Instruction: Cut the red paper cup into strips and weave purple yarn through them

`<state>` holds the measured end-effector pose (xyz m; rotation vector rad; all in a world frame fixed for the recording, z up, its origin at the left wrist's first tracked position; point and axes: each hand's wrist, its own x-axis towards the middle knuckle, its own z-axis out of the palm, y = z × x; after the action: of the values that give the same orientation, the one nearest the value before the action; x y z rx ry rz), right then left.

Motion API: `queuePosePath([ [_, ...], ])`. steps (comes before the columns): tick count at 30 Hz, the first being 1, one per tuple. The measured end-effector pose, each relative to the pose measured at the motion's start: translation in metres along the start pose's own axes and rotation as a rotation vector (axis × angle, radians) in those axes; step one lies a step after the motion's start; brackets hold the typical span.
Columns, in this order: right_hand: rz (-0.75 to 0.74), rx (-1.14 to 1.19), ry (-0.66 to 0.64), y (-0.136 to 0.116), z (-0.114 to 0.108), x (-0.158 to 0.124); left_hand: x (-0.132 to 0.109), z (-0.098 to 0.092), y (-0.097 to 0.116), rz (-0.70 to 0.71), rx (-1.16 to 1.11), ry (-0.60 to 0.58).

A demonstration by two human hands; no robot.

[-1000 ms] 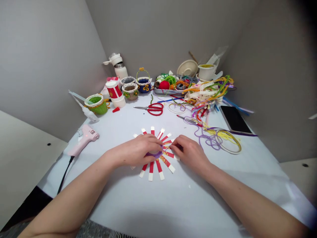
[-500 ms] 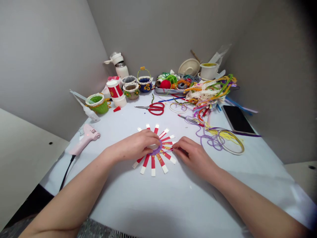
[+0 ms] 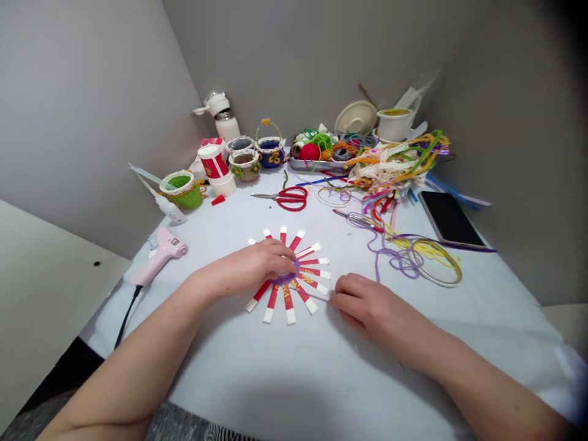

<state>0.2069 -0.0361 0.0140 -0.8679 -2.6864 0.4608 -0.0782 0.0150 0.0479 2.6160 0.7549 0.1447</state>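
Note:
A paper cup cut into red and white strips (image 3: 289, 301) lies splayed like a sun on the table. Purple yarn (image 3: 285, 280) is wound around its round middle. My left hand (image 3: 260, 267) grips the cup at that middle, fingers bent over the rim and covering part of it. From the ring, a strand of the yarn runs right across the lower strips to my right hand (image 3: 362, 303), whose closed fingertips pinch it just beyond the strip ends. More purple yarn (image 3: 407, 263) lies in loose loops farther right.
Red-handled scissors (image 3: 293, 198) lie beyond the cup, a pen (image 3: 358, 221) to their right. A pink glue gun (image 3: 160, 256) is at left. Small decorated pots (image 3: 245, 166), a tray of yarn (image 3: 316, 164) and tangled ribbons (image 3: 390, 165) line the back. A phone (image 3: 451, 219) lies right.
My right hand has moved right and toward me, drawing the yarn strand out longer. The cut cup has turned slightly under my left hand, which still holds it.

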Motion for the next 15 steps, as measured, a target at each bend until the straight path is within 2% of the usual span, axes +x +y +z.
queuePosePath([
  [8,0.008,-0.044,-0.04,-0.003,-0.003,-0.002,0.0,0.001,0.002,0.032,-0.043,-0.026],
  [11,0.036,-0.052,0.018,0.0,-0.002,0.0,0.0,0.003,0.002,0.045,-0.072,0.004],
  [15,0.159,0.012,0.156,0.011,0.006,0.013,0.0,0.004,0.002,0.078,-0.149,0.059],
])
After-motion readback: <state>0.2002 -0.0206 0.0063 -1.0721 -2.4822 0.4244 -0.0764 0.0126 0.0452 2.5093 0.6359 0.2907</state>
